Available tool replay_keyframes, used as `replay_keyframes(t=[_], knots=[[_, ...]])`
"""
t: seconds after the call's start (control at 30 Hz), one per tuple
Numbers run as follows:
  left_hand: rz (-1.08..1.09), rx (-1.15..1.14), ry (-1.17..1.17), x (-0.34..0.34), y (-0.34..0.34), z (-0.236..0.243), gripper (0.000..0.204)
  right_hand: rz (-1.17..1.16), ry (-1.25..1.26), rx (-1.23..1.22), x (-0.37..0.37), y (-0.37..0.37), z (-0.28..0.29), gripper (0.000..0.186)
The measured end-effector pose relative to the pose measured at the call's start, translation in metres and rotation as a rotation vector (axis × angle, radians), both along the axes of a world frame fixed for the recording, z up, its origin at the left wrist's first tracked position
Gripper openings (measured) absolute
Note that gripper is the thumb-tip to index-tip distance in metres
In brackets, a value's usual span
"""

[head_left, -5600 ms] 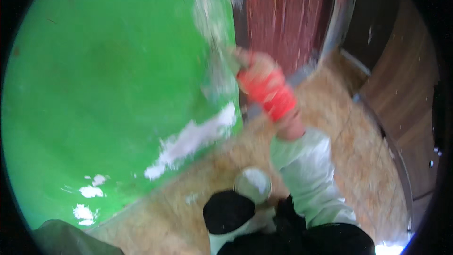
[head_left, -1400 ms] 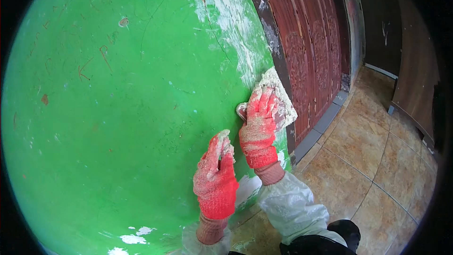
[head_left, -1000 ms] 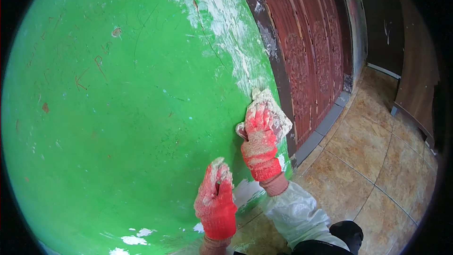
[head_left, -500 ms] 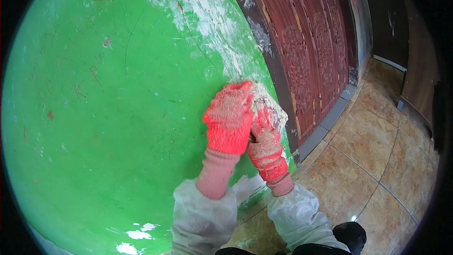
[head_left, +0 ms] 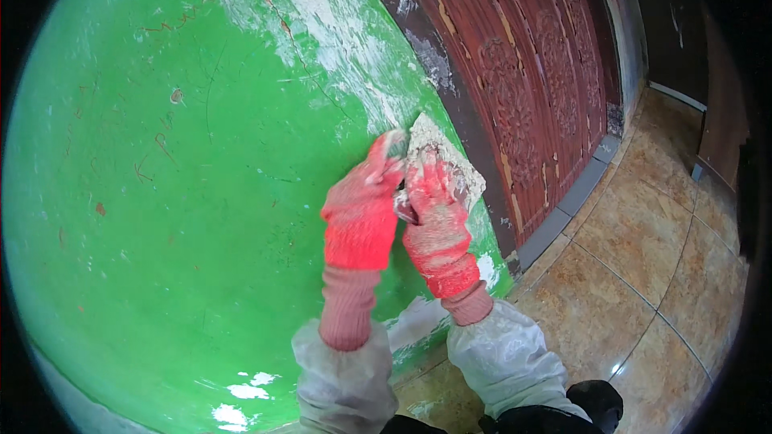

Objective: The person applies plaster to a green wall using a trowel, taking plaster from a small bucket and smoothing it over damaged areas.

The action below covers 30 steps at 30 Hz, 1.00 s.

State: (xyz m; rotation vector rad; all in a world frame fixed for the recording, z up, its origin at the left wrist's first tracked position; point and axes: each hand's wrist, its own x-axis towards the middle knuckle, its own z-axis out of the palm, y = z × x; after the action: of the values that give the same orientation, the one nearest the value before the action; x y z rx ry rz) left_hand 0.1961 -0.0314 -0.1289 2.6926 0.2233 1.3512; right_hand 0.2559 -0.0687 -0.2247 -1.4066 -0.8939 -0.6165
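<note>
Our right hand (head_left: 439, 229) is gripping a putty-coated plate (head_left: 454, 166) before the green wall (head_left: 201, 249), its long edge slanting from upper left to lower right, one corner pointing up; our left hand (head_left: 362, 205) is curling just beside, whether holding anything, we cannot tell

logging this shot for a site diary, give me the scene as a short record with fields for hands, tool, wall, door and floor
Left hand: red glove, fingertips pale-smeared, close beside the tool; grip unclear
Right hand: red glove, fingers laid over the flat tool
Tool: flat plate, coated with pale paste
Wall: green, with white patches and a crack at upper right
Door: reddish-brown, carved, chipped
Floor: brown tiles, pale joints
</note>
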Motion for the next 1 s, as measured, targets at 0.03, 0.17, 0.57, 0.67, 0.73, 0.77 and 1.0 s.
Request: replay_keyframes(t=[0.03, 0.17, 0.57, 0.67, 0.73, 0.77, 1.0], knots=[[-0.06, -0.271, -0.112, -0.007, -0.004, -0.004, 0.033, -0.066, -0.041, -0.092, 0.001, 0.003, 0.0, 0.063], [-0.16, -0.739, -0.35, -0.052, -0.04, -0.025, 0.034, -0.195, -0.095, -0.202, 0.002, 0.006, 0.022, 0.057], [0.185, -1.115, -0.28, -0.1, -0.084, -0.086, 0.031, -0.235, -0.088, -0.131, 0.001, 0.034, -0.008, 0.059], [0.159, -1.207, -0.318, -0.107, -0.087, -0.088, 0.032, -0.196, -0.101, -0.074, 0.001, 0.033, -0.008, 0.065], [0.147, -1.268, -0.354, -0.109, -0.086, -0.09, 0.033, -0.2, -0.104, -0.052, 0.0, 0.032, -0.004, 0.067], [0.13, -1.276, -0.355, -0.109, -0.084, -0.09, 0.034, -0.2, -0.101, -0.064, 0.0, 0.03, -0.004, 0.067], [0.08, -1.206, -0.379, -0.108, -0.086, -0.089, 0.034, -0.239, -0.137, -0.211, 0.004, 0.026, 0.0, 0.058]])
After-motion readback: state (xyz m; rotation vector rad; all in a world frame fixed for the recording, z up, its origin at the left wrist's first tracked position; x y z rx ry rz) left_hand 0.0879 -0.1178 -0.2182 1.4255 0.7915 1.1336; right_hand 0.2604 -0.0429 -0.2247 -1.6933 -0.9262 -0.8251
